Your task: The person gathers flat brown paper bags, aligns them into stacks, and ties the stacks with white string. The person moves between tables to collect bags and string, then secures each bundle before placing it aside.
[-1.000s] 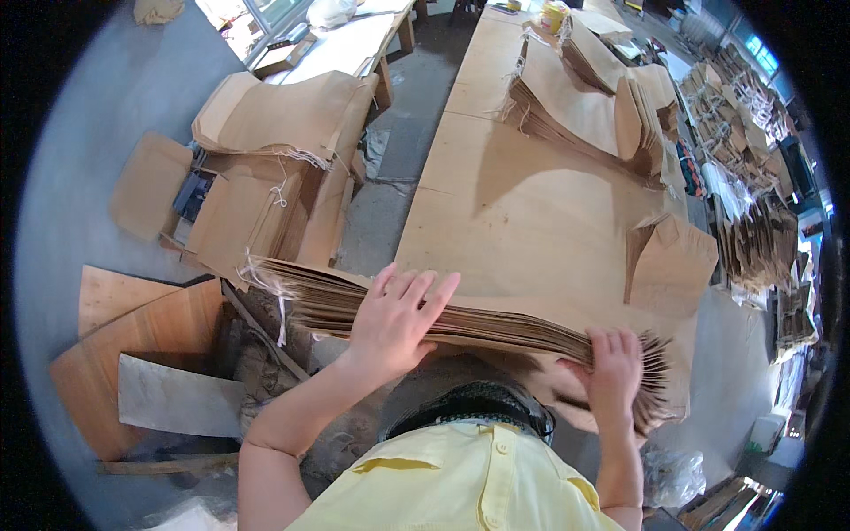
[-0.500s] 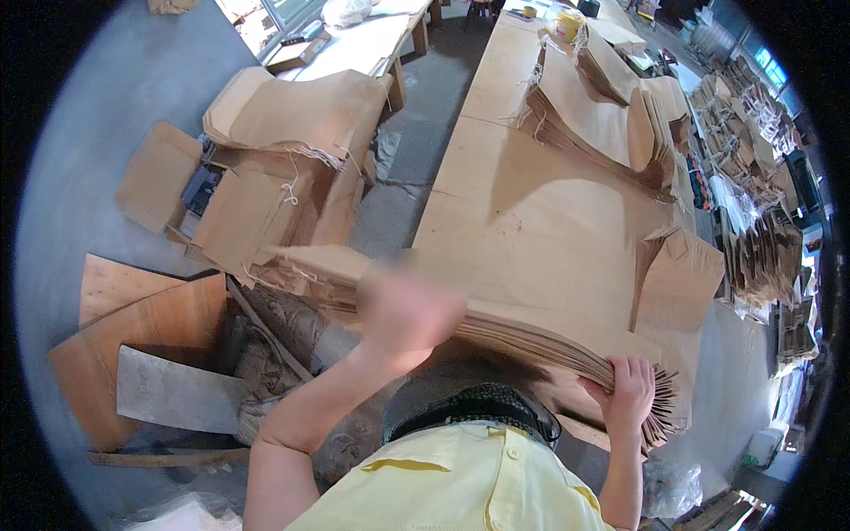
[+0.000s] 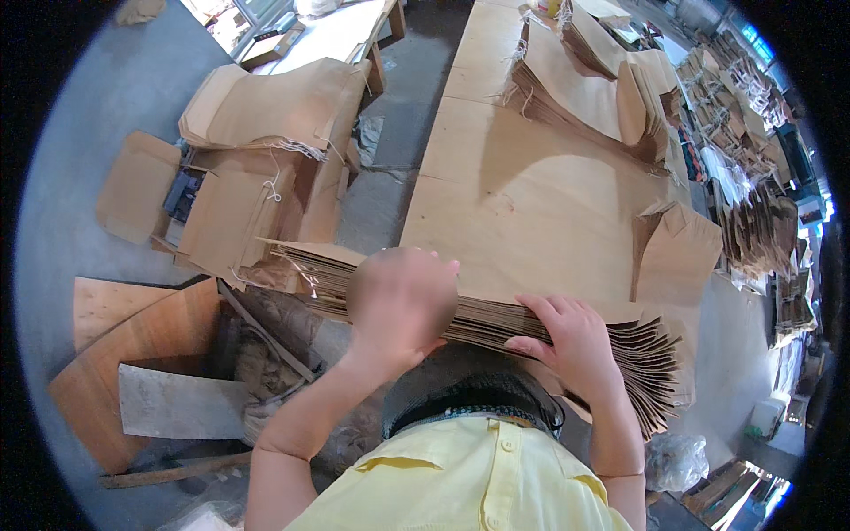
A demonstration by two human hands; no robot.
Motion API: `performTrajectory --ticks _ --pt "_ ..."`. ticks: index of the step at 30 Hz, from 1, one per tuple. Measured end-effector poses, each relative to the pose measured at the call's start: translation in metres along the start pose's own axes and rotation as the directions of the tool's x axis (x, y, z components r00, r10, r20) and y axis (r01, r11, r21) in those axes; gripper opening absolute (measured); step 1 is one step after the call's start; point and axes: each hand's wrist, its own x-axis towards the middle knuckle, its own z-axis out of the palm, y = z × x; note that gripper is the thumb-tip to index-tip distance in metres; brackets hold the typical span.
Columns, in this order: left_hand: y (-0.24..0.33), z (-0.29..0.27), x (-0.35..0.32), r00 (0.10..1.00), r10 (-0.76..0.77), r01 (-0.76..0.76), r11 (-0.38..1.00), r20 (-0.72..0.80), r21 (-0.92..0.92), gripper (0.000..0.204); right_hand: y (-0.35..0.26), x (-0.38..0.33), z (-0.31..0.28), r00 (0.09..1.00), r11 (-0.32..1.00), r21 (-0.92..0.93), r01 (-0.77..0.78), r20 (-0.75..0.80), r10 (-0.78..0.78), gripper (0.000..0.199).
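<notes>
While the long plywood surface (image 3: 531,195) runs away from you, a thick fanned stack of flat brown paper bags (image 3: 496,319) lies across its near edge, overhanging toward your body. Your left hand (image 3: 400,301) rests on the left part of that stack, blurred, so you cannot tell whether it grips or only presses. Your right hand (image 3: 571,341) lies on the right part, fingers spread flat over the bag edges, not clenched.
</notes>
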Motion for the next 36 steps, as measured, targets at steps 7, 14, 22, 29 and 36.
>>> performTrajectory --ticks 7,14,22,29,36 --pt "0.020 0.013 -0.011 0.890 0.174 -0.177 0.984 -0.422 0.031 0.019 0.003 0.016 -0.002 0.977 0.987 0.079 -0.140 0.175 0.124 0.036" --pt "0.049 0.023 -0.037 0.993 0.056 -0.053 0.998 -0.102 0.027 0.016 0.012 0.011 0.009 0.991 0.992 0.026 -0.125 0.047 0.124 0.034" --pt "0.010 0.053 -0.029 0.652 0.348 0.398 0.600 0.674 -0.694 0.066 0.005 0.013 0.012 0.988 0.989 0.030 -0.142 0.063 0.140 0.032" --pt "0.037 0.055 -0.043 0.935 0.209 -0.124 0.949 0.287 -0.289 0.038 0.009 0.011 0.008 0.984 0.987 -0.030 -0.157 0.085 0.159 0.038" --pt "0.019 0.012 -0.050 0.940 0.164 -0.141 0.985 -0.301 0.094 0.044 0.021 0.010 0.012 0.994 0.993 0.062 -0.096 0.066 0.092 0.044"
